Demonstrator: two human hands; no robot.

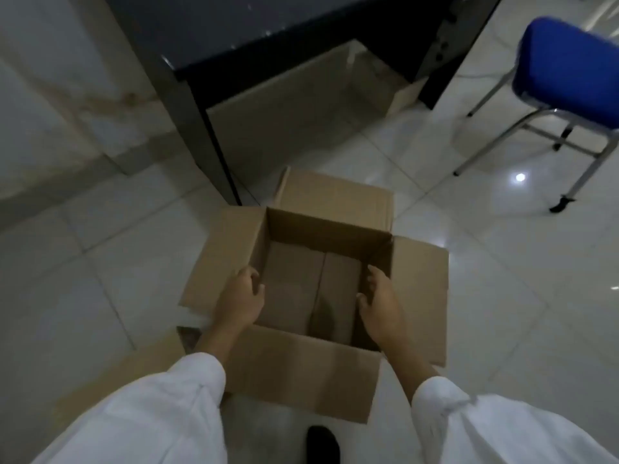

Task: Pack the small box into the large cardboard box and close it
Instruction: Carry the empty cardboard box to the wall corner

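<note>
The large cardboard box [301, 373] stands on the tiled floor with its four flaps spread outward. My left hand [239, 301] hovers over the box's left rim, fingers apart and curled slightly inward, holding nothing. My right hand [380, 306] is inside the opening beside the right wall, fingers apart and empty. Between my hands, brown cardboard surfaces [301, 283] with a lengthwise seam lie at the bottom. I cannot tell whether they are the small box or the bottom flaps. Another piece of brown cardboard [147, 360] lies on the floor under my left forearm.
A dark desk or cabinet [207, 38] stands behind the box, with a bigger cardboard box [301, 105] underneath it. A blue chair [569, 65] on metal legs stands at the right. My black shoe [323, 443] is near the bottom edge.
</note>
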